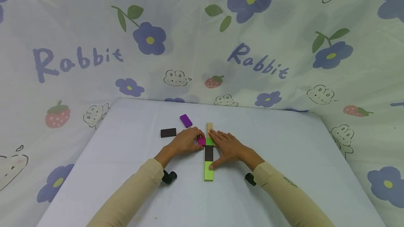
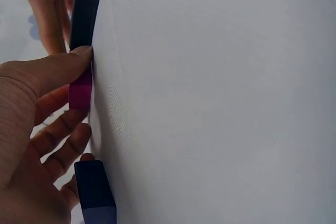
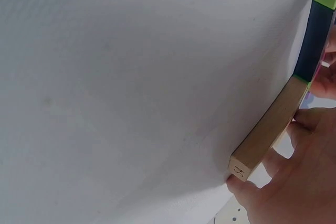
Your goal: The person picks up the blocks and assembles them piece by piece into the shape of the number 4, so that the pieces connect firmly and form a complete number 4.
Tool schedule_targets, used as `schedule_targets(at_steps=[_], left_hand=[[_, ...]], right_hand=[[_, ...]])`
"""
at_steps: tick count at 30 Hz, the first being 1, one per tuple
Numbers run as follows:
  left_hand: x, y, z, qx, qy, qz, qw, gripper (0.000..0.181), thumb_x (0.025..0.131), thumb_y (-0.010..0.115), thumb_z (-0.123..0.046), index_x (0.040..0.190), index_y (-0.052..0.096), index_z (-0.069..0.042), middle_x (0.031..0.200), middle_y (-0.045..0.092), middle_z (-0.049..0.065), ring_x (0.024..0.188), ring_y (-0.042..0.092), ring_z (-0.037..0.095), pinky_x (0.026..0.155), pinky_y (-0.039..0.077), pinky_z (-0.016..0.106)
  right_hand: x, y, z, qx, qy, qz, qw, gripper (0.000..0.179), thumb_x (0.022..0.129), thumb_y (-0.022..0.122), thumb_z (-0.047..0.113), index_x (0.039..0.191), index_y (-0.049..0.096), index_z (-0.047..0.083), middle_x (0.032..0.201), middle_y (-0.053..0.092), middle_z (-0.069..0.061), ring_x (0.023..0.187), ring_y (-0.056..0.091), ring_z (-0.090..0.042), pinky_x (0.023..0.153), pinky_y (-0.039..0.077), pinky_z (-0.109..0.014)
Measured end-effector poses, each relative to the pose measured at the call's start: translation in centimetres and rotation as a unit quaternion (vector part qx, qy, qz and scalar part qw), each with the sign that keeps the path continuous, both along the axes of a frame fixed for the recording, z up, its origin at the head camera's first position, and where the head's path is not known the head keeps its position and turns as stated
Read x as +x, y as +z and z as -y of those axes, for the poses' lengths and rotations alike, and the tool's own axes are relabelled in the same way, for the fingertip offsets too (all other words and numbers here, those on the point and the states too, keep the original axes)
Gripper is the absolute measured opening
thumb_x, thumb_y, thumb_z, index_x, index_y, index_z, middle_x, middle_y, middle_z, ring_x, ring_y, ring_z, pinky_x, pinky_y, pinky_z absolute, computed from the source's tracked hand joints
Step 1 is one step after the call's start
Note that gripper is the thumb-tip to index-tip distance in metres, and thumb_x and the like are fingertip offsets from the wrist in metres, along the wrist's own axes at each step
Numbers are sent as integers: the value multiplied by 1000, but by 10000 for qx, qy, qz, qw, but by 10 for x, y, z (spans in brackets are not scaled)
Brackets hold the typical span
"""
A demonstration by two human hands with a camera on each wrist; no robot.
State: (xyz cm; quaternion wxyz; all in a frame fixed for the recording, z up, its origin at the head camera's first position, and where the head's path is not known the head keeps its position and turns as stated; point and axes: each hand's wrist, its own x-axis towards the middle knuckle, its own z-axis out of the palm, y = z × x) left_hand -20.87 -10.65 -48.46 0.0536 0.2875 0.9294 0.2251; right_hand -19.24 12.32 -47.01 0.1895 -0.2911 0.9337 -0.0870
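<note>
Wooden-style blocks lie joined on the white table. My left hand [image 1: 186, 141] pinches a magenta block [image 1: 201, 142] between thumb and fingers, its end at a green block [image 1: 209, 142]. In the left wrist view the thumb sits at the edge of the magenta block [image 2: 80, 96]. My right hand [image 1: 231, 148] lies with fingers spread over the joint, its thumb on a lime block [image 1: 208, 174]. A dark block [image 1: 209, 153] stands between lime and green. A natural wood block [image 1: 209, 129] points away from me; another natural wood block [image 3: 270, 124] is mostly hidden under the right hand from above.
A purple block [image 1: 186, 121] lies loose behind the left hand. A loose dark block [image 1: 168, 132] is to its left. Black wrist-worn devices [image 1: 170, 177] show beside the sleeves. A printed cloth [image 1: 202, 45] hangs behind the table's far edge.
</note>
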Motion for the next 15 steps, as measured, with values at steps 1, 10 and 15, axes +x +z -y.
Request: schedule_targets(at_steps=[1,10,15], left_hand=[[0,0,0,-3,-2,-5,10000,36,85,83,-27,115,69,-13,98,60,-3,88,53,15,86,50,39],[1,0,0,28,16,-15,10000,34,86,82,-28,114,70,-12,98,60,-3,89,53,15,86,50,38],[1,2,3,92,87,89,9999,33,87,81,-27,114,70,-12,99,61,-3,89,54,14,86,51,36]], right_hand=[[0,0,0,-6,5,3,10000,134,65,74,82,164,9,20,170,8,3,154,14,-27,121,14,-57],[1,1,0,-7,41,-43,10000,134,65,74,81,164,9,19,170,9,3,154,15,-27,121,15,-57],[1,1,0,-11,36,-53,10000,134,65,74,82,164,10,19,170,9,3,154,15,-28,121,16,-57]])
